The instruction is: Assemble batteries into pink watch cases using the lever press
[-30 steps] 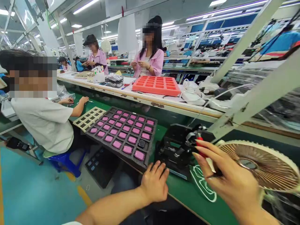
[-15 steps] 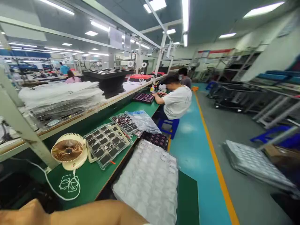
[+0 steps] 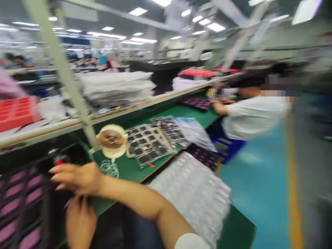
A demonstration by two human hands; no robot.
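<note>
My right hand [image 3: 81,178] reaches in from the right with its fingers stretched out to the left, slightly apart. Directly below it is my left hand [image 3: 80,221], its fingers pressed together and its tips partly covered by the right hand. A thin, pale sliver shows beside the left fingertips, too blurred to name. To the left of both hands lies a black tray [image 3: 20,204] with rows of pink pieces in its pockets. Just beyond the right fingers is a small red and silver object [image 3: 59,160], which is blurred.
A cream fan [image 3: 112,140] with a white cable stands on the green bench [image 3: 140,171]. Clear trays of dark pieces [image 3: 147,143] lie beside it. White moulded trays [image 3: 192,193] jut over the aisle side. A co-worker [image 3: 251,114] sits further along; a shelf [image 3: 140,107] runs behind.
The view has swung left, bringing the black tray with pink pieces and both hands into sight. Earlier, only a forearm and part of a hand showed at the bottom edge.
</note>
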